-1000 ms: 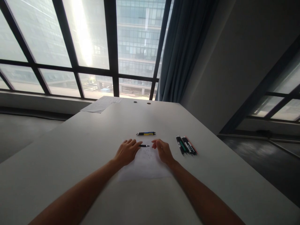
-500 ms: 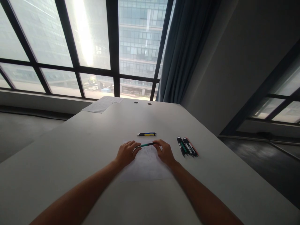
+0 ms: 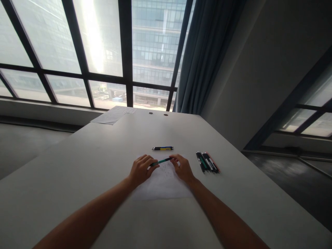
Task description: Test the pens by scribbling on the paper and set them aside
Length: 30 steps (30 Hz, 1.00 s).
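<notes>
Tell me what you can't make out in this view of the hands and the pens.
Head view only:
- Green pen: both ends hidden by the left hand and right hand; tip out or in, cannot tell.
- Sheet of paper: faint marks near the hands, too small to read.
- Bundle of pens: packed together, count unclear.
- Far papers: too distant to read.

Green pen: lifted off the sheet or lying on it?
Lifted: the green pen is pinched at its ends by the left hand and right hand, slanting above the paper sheet.
</notes>
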### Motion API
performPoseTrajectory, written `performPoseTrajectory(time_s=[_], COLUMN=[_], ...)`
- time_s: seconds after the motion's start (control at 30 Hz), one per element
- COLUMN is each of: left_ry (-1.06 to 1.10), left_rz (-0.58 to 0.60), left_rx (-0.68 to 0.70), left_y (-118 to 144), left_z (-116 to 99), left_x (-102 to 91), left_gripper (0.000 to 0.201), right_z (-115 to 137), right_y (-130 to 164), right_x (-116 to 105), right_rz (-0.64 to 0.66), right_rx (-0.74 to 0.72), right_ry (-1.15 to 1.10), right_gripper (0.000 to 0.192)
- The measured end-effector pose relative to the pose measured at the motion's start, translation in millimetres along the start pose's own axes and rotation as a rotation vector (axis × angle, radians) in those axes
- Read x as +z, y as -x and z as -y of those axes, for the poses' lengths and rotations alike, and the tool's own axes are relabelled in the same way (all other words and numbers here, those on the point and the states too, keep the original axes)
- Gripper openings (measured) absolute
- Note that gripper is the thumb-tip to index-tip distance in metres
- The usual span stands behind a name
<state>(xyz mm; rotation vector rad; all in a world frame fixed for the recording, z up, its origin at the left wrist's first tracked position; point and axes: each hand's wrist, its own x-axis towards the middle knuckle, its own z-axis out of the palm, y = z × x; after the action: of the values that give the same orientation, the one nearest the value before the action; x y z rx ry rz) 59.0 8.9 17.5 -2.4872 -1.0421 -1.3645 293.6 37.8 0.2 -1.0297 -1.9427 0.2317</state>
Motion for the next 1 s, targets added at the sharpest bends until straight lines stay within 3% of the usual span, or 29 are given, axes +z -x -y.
performPoseTrajectory(time_s=[0.2,0.3,0.43,0.6,0.87,1.0], left_ry=[-0.203,-0.214,-0.162,-0.149,-0.162,-0.139], left_rz=[0.252,0.272,0.221,0.301,0.332,0.322], left_rx=[-0.232,-0.193,-0.038,-0.039,-0.057,-0.094], left_y=[1,-1,-2,1,1,1], left_z=[4,1,-8,-11,-9,-8], left_x=[1.3,0.2,1.7,6.6,3.7,3.7], left_gripper=[0.041,0.039,0.034,0.031,0.025,0.025], right_z=[13,22,36,45,46,42], right_y=[0,0,0,2,2,1], right_x=[-6,-4,6,16,11,7], right_rz=[-0.028,-0.019,-0.012,0.043,0.059,0.1], right_rx=[-0.086,-0.103,0.041,0.197,0.009,-0.118], right_ry=[0.076,0.148,0.075,-0.062,-0.034,-0.058], right_gripper=[0.035,0.046,0.05,0.055,0.049,0.03])
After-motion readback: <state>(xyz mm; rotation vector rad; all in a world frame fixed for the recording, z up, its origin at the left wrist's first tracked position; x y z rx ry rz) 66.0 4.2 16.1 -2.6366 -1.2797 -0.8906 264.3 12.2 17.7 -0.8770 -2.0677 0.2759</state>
